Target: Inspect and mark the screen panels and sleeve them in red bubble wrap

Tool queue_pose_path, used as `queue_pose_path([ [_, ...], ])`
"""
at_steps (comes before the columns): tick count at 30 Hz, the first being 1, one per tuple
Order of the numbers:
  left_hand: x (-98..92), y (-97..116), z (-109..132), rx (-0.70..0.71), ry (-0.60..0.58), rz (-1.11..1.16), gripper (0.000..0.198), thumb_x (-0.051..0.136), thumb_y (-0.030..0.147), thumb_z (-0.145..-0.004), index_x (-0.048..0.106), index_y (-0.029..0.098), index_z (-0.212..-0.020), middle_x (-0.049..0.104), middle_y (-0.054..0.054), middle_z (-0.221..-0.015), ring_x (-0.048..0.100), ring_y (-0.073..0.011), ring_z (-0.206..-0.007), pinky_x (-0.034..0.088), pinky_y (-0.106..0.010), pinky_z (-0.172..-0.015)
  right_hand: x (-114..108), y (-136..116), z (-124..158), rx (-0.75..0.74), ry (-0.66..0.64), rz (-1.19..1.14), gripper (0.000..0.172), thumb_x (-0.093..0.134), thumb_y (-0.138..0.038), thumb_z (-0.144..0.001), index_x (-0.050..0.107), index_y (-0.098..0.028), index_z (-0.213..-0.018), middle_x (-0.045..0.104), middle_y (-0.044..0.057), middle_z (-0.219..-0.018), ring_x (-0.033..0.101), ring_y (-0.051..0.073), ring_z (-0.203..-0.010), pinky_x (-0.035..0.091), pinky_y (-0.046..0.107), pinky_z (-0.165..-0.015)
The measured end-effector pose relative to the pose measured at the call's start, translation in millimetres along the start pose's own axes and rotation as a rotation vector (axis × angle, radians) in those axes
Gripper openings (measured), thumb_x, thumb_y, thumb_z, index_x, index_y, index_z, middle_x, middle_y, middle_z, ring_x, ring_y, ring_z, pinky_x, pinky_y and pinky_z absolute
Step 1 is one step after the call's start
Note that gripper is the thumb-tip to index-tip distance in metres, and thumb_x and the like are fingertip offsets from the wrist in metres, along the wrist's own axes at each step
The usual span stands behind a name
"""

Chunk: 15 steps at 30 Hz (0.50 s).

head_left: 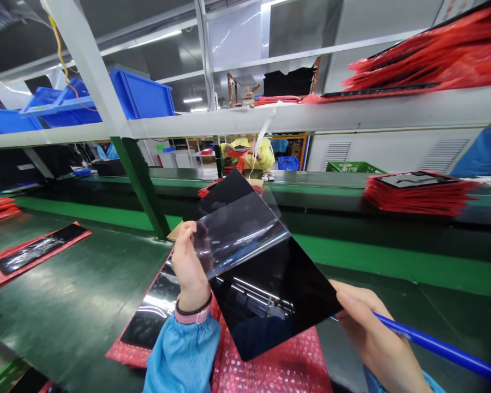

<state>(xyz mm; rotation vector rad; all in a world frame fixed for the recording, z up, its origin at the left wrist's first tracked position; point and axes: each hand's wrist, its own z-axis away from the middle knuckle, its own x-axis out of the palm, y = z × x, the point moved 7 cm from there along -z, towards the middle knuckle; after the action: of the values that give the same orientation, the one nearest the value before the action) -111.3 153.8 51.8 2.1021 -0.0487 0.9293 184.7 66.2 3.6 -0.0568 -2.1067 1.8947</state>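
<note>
A glossy black panel (270,295) is held up tilted in front of me, reflecting the ceiling lights. My left hand (188,262) pinches the edge of a clear plastic film (237,234), which is partly lifted and folded back across the panel. Fingers of my right hand (376,327) grip the panel's right corner. A blue pen-like stick (442,349) also passes through that hand. Beneath the panel lies red bubble wrap (270,365). Left of it, another black panel (155,311) rests on a red bubble bag, partly covered by my left arm.
A stack of red bags with panels (421,194) stands on the far right. Another bagged panel (45,248) lies on the left. A green post (141,188) rises near the middle-left under a white shelf (311,121). A person in yellow (264,153) works across the line.
</note>
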Motion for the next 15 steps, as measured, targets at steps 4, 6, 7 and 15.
queue_pose_path([
  [4,10.7,1,8,-0.062,-0.111,-0.001,0.01,0.055,0.023,-0.071,0.051,0.018,-0.062,0.046,0.003,-0.066,0.045,-0.0118,-0.067,0.038,-0.023,-0.068,0,3,-7,0.011,-0.028,0.193,0.045,0.071,-0.066,-0.062,0.076,-0.025,-0.079,0.072,0.01,-0.095,0.061,0.037,-0.103,0.038,0.057,-0.099],
  [6,18.1,1,15,-0.1,-0.176,0.005,0.013,0.053,0.025,-0.074,0.051,0.018,-0.062,0.047,0.002,-0.066,0.045,-0.0125,-0.065,0.038,-0.023,-0.064,0,6,-11,0.005,-0.034,0.253,0.047,0.069,-0.068,-0.062,0.076,-0.026,-0.081,0.072,0.01,-0.098,0.058,0.038,-0.107,0.035,0.06,-0.101],
  [7,21.9,1,19,-0.106,-0.209,0.011,0.016,0.051,0.027,-0.076,0.052,0.018,-0.062,0.049,0.001,-0.067,0.046,-0.0133,-0.066,0.038,-0.023,-0.064,1,7,-13,-0.006,-0.036,0.257,0.046,0.068,-0.067,-0.063,0.076,-0.027,-0.084,0.072,0.01,-0.101,0.058,0.038,-0.11,0.036,0.059,-0.101],
  [15,32.4,10,33,0.008,-0.287,-0.018,0.03,0.043,0.029,-0.086,0.058,0.017,-0.063,0.056,-0.003,-0.072,0.052,-0.017,-0.074,0.04,-0.026,-0.07,38,-20,-10,-0.193,-0.279,0.298,0.037,0.068,-0.042,-0.077,0.07,-0.025,-0.11,0.07,0.005,-0.116,0.06,0.031,-0.113,0.046,0.042,-0.098],
])
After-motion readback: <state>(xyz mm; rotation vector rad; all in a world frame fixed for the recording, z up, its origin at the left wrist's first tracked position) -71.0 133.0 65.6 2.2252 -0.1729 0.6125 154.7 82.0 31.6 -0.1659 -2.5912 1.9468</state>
